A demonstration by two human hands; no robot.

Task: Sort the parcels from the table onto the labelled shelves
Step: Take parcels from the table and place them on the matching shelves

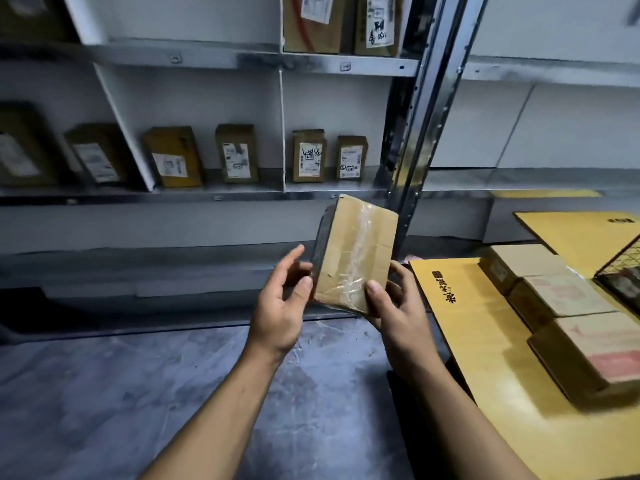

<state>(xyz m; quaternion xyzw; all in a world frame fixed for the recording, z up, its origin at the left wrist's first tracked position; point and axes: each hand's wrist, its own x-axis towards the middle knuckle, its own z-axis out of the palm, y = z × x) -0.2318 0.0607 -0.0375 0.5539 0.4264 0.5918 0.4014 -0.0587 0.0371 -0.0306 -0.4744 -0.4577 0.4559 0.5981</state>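
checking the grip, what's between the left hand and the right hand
In the head view, the taped brown parcel lies between them: the left hand holds its left edge, the right hand its lower right corner.

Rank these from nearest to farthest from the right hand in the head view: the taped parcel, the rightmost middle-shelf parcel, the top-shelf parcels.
1. taped parcel: held in the right hand.
2. rightmost middle-shelf parcel: above and behind.
3. top-shelf parcels: highest up.
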